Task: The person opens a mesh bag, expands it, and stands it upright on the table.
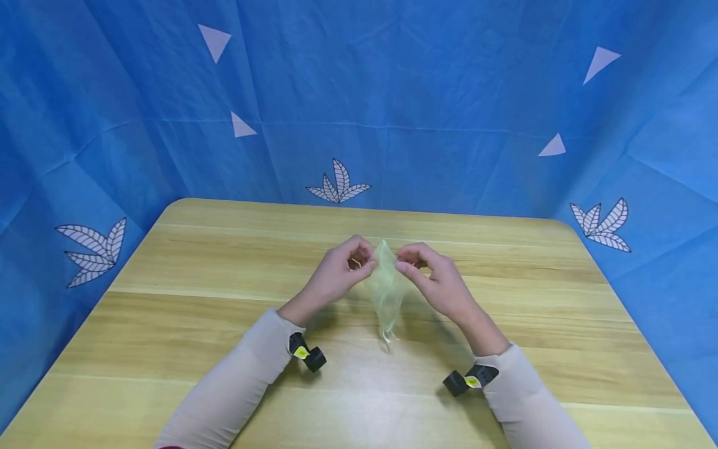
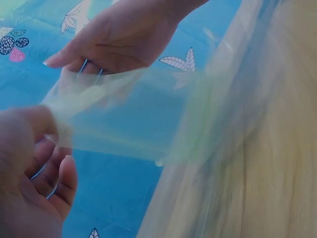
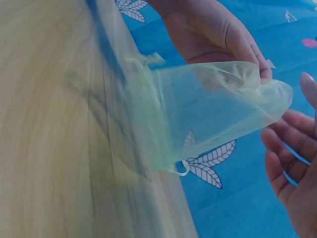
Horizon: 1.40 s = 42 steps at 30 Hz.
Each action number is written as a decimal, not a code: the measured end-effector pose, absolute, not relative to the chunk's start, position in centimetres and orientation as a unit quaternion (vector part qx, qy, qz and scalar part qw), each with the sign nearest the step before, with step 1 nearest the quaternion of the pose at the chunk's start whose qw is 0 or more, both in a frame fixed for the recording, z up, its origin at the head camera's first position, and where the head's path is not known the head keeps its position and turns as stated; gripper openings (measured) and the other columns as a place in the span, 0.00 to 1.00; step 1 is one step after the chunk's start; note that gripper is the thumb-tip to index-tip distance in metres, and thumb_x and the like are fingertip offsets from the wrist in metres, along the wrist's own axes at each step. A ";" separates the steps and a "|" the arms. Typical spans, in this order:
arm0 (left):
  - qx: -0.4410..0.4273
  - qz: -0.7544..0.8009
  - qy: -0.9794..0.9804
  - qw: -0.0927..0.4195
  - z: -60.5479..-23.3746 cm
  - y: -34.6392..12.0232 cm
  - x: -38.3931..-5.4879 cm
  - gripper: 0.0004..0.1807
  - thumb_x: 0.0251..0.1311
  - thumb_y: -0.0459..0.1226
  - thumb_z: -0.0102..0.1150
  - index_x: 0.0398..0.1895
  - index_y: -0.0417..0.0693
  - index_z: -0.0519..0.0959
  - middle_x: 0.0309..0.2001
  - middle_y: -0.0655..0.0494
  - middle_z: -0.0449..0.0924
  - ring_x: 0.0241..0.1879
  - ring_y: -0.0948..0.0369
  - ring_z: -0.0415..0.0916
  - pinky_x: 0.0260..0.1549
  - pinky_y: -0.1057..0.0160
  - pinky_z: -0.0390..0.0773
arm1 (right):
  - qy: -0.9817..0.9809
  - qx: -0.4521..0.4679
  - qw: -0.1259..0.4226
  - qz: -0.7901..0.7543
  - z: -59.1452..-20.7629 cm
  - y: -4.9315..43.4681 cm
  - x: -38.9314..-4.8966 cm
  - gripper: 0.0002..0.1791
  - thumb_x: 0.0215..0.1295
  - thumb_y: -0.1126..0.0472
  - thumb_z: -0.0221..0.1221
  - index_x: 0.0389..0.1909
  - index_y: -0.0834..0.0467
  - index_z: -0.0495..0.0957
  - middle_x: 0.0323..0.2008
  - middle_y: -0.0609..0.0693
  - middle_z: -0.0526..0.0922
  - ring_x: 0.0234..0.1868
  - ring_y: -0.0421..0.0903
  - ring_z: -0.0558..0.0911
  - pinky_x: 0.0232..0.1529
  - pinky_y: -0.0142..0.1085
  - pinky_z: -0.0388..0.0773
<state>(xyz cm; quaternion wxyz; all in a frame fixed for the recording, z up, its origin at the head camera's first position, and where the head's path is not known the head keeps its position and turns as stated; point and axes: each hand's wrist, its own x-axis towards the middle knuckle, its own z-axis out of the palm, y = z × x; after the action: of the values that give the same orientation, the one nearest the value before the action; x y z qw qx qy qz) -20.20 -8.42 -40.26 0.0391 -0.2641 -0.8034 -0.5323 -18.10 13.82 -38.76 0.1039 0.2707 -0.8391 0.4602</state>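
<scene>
A sheer pale-green drawstring pouch [image 1: 387,290] hangs between the two hands above the table, its cord end [image 1: 387,338] lowest. My left hand [image 1: 342,265] pinches the pouch near its upper end between thumb and fingers. On the other side is my right hand [image 1: 434,277], close to the pouch's upper edge. In the right wrist view, the right hand [image 3: 297,158] has its thumb apart from its loosely bent fingers, with fingertips right at the pouch's closed end [image 3: 280,99]. The thin cord loop [image 3: 181,169] shows at the gathered mouth.
Below is a light wood-grain table [image 1: 196,337] with rounded far corners. A blue cloth [image 1: 449,93] printed with leaves and triangles surrounds its back and sides. A small black camera [image 1: 307,352] is strapped to the left wrist, another camera [image 1: 470,380] to the right.
</scene>
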 end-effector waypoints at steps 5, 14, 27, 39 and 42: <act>-0.285 -0.498 -0.818 0.039 -40.0 -8.1 -19.9 0.05 0.65 0.35 0.62 0.42 0.49 0.79 0.35 0.62 0.81 0.35 0.65 0.76 0.36 0.64 0.78 | -0.859 0.240 0.073 0.447 -38.6 13.6 -18.0 0.15 0.74 0.52 0.54 0.52 0.56 0.81 0.45 0.47 0.85 0.44 0.44 0.81 0.45 0.44 0.77; -0.296 -0.489 -0.820 0.041 -40.1 -7.8 -19.6 0.05 0.63 0.33 0.63 0.41 0.47 0.80 0.34 0.60 0.81 0.35 0.65 0.76 0.36 0.66 0.78 | -0.877 0.243 0.076 0.407 -39.1 13.4 -17.9 0.07 0.69 0.58 0.60 0.40 0.55 0.84 0.33 0.44 0.84 0.33 0.43 0.78 0.30 0.37 0.74; -0.285 -0.502 -0.817 0.004 -40.1 -7.7 -19.7 0.08 0.64 0.38 0.63 0.44 0.47 0.78 0.34 0.61 0.81 0.34 0.64 0.76 0.37 0.64 0.79 | -0.896 0.174 0.097 0.398 -38.6 13.6 -17.8 0.02 0.67 0.65 0.61 0.37 0.56 0.81 0.26 0.45 0.79 0.26 0.43 0.75 0.27 0.37 0.73; -0.258 -0.500 -0.826 0.008 -40.6 -7.8 -19.8 0.09 0.70 0.45 0.55 0.42 0.54 0.83 0.37 0.65 0.81 0.34 0.64 0.76 0.35 0.63 0.79 | -0.879 0.235 0.091 0.405 -39.0 12.8 -17.8 0.05 0.67 0.59 0.63 0.36 0.56 0.79 0.30 0.44 0.82 0.32 0.41 0.79 0.34 0.38 0.77; -0.260 -0.503 -0.824 0.023 -40.5 -7.8 -19.8 0.08 0.70 0.43 0.56 0.41 0.53 0.83 0.36 0.65 0.81 0.33 0.64 0.76 0.34 0.64 0.78 | -0.880 0.232 0.078 0.407 -39.2 12.6 -17.7 0.05 0.68 0.57 0.62 0.36 0.54 0.80 0.29 0.43 0.81 0.31 0.41 0.78 0.33 0.37 0.76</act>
<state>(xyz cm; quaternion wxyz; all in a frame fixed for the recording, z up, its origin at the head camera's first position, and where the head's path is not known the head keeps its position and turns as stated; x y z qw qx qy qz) -19.80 -7.75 -40.49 0.0229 -0.2599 -0.8237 -0.5034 -17.72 12.56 -39.17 0.0779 0.2318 -0.8803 0.4067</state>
